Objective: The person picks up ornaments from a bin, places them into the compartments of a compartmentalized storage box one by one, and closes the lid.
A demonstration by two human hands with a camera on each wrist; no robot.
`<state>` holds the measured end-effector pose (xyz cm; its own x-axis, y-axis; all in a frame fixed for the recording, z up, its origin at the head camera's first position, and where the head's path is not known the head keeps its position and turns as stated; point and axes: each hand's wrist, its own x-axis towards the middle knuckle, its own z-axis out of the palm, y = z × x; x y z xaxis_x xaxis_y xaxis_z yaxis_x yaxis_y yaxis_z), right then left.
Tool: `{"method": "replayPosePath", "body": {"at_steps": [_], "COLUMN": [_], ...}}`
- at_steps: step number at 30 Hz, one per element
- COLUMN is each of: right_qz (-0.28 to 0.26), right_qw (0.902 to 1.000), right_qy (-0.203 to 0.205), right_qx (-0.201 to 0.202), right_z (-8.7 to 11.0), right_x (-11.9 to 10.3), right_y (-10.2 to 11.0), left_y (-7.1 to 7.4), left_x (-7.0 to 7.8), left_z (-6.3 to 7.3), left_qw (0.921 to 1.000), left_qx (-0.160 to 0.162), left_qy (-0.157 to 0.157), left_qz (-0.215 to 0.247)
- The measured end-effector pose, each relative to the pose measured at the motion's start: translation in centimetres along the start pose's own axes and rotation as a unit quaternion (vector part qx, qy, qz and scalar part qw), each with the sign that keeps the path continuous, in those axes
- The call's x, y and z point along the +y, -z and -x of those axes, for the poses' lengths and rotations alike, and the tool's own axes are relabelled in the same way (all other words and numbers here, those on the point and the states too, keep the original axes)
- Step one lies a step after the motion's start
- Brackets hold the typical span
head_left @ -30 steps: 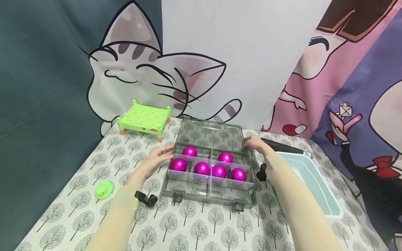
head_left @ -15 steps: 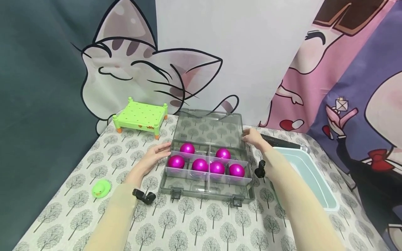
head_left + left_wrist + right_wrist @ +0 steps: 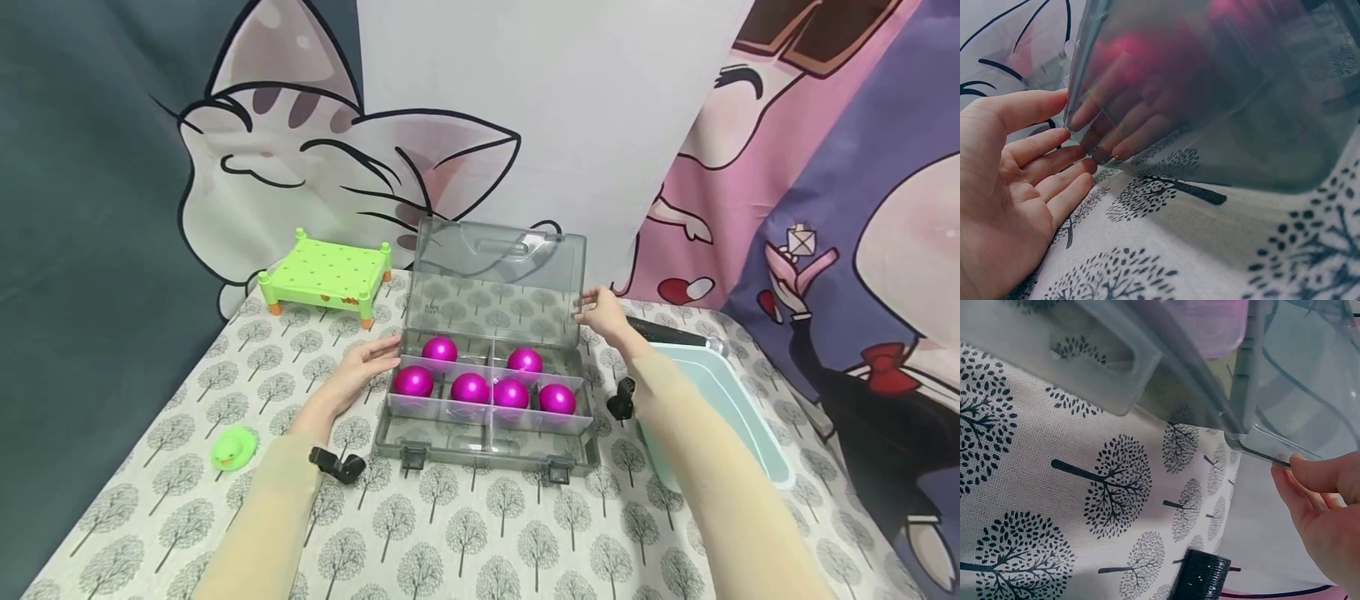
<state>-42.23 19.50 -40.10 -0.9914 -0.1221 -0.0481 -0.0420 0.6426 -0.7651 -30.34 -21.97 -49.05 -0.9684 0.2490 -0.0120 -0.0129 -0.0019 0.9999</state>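
A smoky clear plastic organizer box (image 3: 486, 460) lies on the table, its hinged lid (image 3: 498, 275) raised and leaning back. Clear dividers (image 3: 537, 419) split the inside. Several shiny magenta balls (image 3: 469, 388) sit in the back and middle compartments; the front ones hold none. My left hand (image 3: 354, 371) is at the box's left side, and in the left wrist view its straight fingers (image 3: 1063, 164) touch the corner. At the lid's right edge, my right hand (image 3: 604, 317) pinches the rim between thumb and fingers (image 3: 1310, 478), as the right wrist view shows.
A green toy bed (image 3: 330, 271) with orange feet stands back left. Closer in on the left lies a small green rubber duck (image 3: 233, 448). Right of the box are a pale blue tray (image 3: 772, 454) and a black cylindrical object (image 3: 663, 332). A printed curtain (image 3: 555, 125) hangs behind.
The lid has swung up from lying low at the back to a steeper tilt, with my right hand rising at its edge. My left hand stays at the box's side. The whole view has shifted slightly.
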Motion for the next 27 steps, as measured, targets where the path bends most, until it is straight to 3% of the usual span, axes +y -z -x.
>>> {"method": "replayPosePath", "body": {"at_steps": [6,14,21,27], "right_qz": [0.014,-0.013,0.016,0.005], "right_qw": [0.9994,0.9986,0.9975,0.9992], "right_qy": [0.013,0.039,0.048,0.029], "right_qx": [0.029,0.032,0.049,0.027], "right_z": [0.7,2.0,3.2,3.9], "right_x": [-0.7,-1.1,-1.3,-1.3], "right_y": [0.4,0.7,1.4,1.7], "left_y": [0.3,0.4,-0.3,-0.6], "left_x": [-0.2,0.8,3.3,6.3], "left_z": [-0.1,0.2,-0.4,-1.4], "left_qw": [0.9999,0.9999,0.9984,0.9972], "left_qx": [-0.004,0.004,0.053,0.072], "left_qy": [-0.007,-0.009,0.015,0.002], "left_qz": [-0.006,-0.007,0.006,-0.018]}}
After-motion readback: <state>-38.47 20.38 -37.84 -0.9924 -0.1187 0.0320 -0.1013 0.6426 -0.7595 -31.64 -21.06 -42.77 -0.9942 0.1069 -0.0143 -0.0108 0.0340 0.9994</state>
